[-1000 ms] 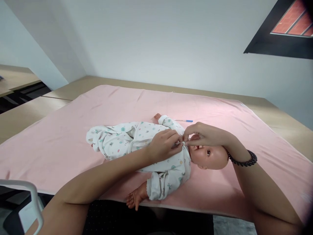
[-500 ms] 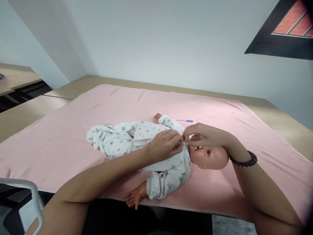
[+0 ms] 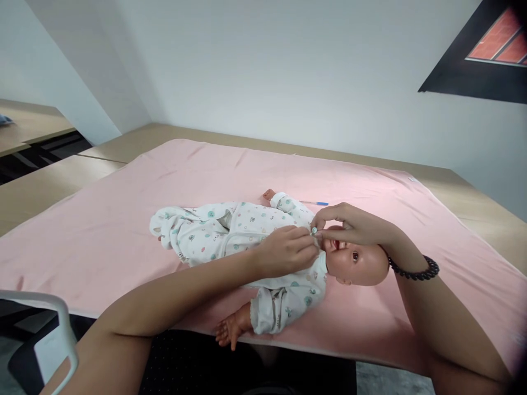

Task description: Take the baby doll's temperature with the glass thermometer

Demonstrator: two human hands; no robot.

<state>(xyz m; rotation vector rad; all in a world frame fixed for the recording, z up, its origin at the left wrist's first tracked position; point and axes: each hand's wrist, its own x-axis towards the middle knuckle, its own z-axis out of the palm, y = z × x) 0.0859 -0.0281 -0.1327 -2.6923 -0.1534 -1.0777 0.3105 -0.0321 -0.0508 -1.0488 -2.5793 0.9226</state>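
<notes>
A baby doll [image 3: 362,264] lies on its back, head to the right, dressed in a white patterned sleepsuit [image 3: 255,219]. At the doll's neck, my right hand [image 3: 349,225] pinches the edge of the sleepsuit's collar between thumb and fingers. My left hand [image 3: 290,249] rests on the chest, its fingers curled closed on the cloth beside the right fingertips. Just what the left fingertips grip is partly hidden by the hand. The doll's near arm stretches toward the front edge.
A pink blanket [image 3: 206,170] covers much of the wooden table [image 3: 135,137]. Behind the doll's far arm lies a blue-capped pen [image 3: 321,203]. A white chair frame [image 3: 68,329] stands at the lower left, and a white wall rises behind.
The view has shifted slightly, moving the doll a little right in the picture. Both hands stay at the collar; a small round light spot now shows between the right fingertips.
</notes>
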